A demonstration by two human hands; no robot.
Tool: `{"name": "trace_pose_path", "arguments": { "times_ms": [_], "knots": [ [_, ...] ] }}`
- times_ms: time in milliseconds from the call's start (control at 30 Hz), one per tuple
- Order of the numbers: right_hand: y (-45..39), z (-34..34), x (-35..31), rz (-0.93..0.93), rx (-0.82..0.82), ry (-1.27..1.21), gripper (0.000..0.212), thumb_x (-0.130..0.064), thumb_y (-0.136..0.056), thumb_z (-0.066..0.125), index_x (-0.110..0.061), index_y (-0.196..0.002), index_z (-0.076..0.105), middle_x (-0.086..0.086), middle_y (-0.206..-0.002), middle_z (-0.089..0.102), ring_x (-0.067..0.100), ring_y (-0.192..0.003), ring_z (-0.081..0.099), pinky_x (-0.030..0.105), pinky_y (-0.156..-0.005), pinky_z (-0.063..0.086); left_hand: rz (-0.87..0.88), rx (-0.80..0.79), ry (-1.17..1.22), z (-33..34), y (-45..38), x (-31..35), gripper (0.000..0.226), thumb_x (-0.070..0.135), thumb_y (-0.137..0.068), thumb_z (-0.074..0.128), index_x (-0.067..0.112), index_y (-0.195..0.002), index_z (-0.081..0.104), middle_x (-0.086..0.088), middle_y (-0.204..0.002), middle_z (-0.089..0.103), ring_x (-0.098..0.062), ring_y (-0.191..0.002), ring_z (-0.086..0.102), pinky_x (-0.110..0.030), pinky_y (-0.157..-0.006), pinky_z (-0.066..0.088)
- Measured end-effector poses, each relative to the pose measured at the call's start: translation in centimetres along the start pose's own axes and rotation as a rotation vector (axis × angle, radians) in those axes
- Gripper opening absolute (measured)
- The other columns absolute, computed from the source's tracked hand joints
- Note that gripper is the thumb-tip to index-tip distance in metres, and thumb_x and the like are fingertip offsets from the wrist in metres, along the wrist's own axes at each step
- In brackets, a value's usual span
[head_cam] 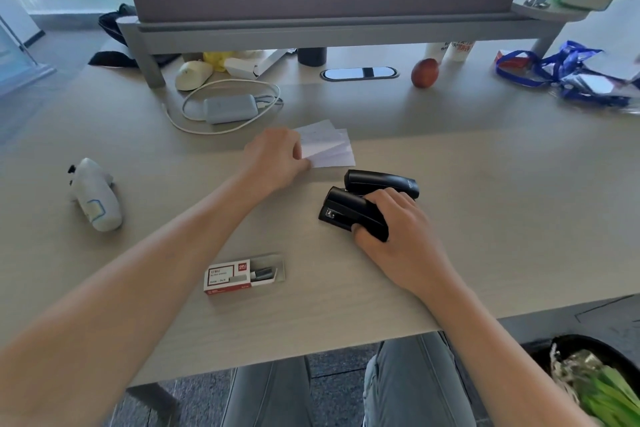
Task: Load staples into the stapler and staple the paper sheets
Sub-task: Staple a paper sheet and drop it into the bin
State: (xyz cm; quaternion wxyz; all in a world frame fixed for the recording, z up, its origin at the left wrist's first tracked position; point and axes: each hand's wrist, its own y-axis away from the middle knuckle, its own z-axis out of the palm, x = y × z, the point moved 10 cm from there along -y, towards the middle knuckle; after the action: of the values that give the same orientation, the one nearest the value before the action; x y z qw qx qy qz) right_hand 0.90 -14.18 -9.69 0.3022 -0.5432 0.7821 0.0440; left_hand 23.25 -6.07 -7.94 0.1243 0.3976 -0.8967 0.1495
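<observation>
A black stapler lies on the desk under my right hand, whose fingers wrap its rear half. A second black stapler lies just behind it, untouched. A few small white paper sheets sit fanned out farther back; my left hand pinches their left corner against the desk. A red and white staple box lies near the front edge, its tray slid out to the right with strips of staples showing.
A white plush toy lies at the left. A power bank with a white cable, a mouse and an apple sit at the back under a monitor stand. Blue lanyards pile at the right.
</observation>
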Motion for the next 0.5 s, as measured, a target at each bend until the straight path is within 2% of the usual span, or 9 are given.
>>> {"name": "trace_pose_path", "arguments": {
  "times_ms": [100,200,300,400,500],
  "knots": [
    [0.0,-0.1,-0.1,-0.006,0.006,0.004,0.028,-0.035,-0.090,0.066,-0.024,-0.116,0.061,-0.016,-0.106,0.056,0.011,-0.100,0.050,0.030,-0.077,0.045,0.035,-0.051,0.047,0.2,0.1,0.2,0.008,0.026,-0.087,0.068,0.019,-0.083,0.069,-0.003,-0.094,0.067,-0.027,-0.088,0.059,-0.035,-0.069,0.046],
    [0.0,-0.1,-0.1,0.000,0.007,0.008,0.029,-0.035,-0.091,0.067,-0.024,-0.117,0.062,-0.014,-0.109,0.058,0.012,-0.103,0.051,0.030,-0.077,0.042,0.055,-0.053,0.090,-0.1,0.6,0.0,0.016,0.010,-0.088,0.058,0.006,-0.085,0.074,-0.014,-0.092,0.071,-0.035,-0.090,0.062,-0.042,-0.077,0.052],
    [0.1,-0.1,-0.1,-0.013,-0.001,0.025,0.028,-0.037,-0.094,0.067,-0.021,-0.117,0.062,-0.012,-0.109,0.058,0.014,-0.102,0.052,0.029,-0.077,0.039,0.100,0.126,0.132,-2.0,1.8,0.5,0.024,0.015,-0.090,0.050,0.005,-0.087,0.072,-0.015,-0.089,0.073,-0.038,-0.087,0.065,-0.046,-0.075,0.053],
    [0.4,-0.1,-0.5,-0.040,-0.014,0.062,0.032,-0.041,-0.097,0.065,-0.018,-0.118,0.062,-0.005,-0.113,0.062,0.019,-0.103,0.055,0.033,-0.080,0.044,0.152,0.314,0.197,-4.6,4.0,2.3,0.025,0.022,-0.096,0.045,0.013,-0.097,0.069,-0.011,-0.085,0.071,-0.036,-0.080,0.063,-0.044,-0.071,0.052],
    [1.0,-0.5,-0.6,-0.033,0.018,0.094,0.034,-0.039,-0.099,0.063,-0.015,-0.123,0.059,0.001,-0.121,0.062,0.026,-0.103,0.061,0.037,-0.078,0.049,0.147,0.369,0.332,-6.1,5.7,3.7,0.023,0.017,-0.100,0.048,0.012,-0.098,0.070,-0.008,-0.082,0.069,-0.031,-0.077,0.059,-0.041,-0.070,0.048]
  ]
}}
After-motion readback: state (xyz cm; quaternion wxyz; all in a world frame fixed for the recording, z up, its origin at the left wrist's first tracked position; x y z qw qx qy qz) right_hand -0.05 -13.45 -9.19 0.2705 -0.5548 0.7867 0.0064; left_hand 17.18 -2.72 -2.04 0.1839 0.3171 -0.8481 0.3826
